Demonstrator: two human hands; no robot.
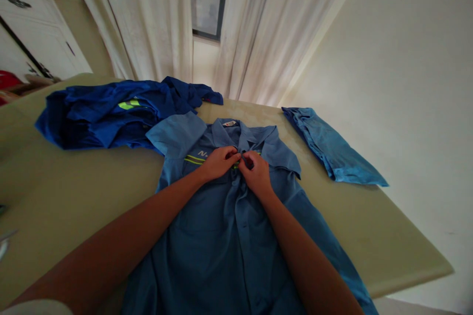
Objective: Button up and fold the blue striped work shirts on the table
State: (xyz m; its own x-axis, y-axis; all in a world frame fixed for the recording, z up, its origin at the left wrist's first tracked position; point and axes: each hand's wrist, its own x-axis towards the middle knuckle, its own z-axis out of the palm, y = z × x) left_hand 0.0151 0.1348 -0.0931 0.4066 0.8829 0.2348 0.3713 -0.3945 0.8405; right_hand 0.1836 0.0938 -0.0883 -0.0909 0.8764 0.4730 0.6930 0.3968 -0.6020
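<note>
A blue work shirt [221, 236] lies face up on the table [74, 192], collar away from me, with yellow-green stripes across the chest. My left hand [219, 161] and my right hand [255, 171] meet at the shirt's front opening just below the collar. The fingers of both hands pinch the two edges of the placket together at chest height. The fingertips hide the fabric between them, so I cannot make out a button there.
A heap of darker blue garments [107, 113] with reflective stripes lies at the back left of the table. A folded light blue shirt [332, 147] rests at the right edge. White curtains [155, 15] and a cabinet [37, 34] stand behind.
</note>
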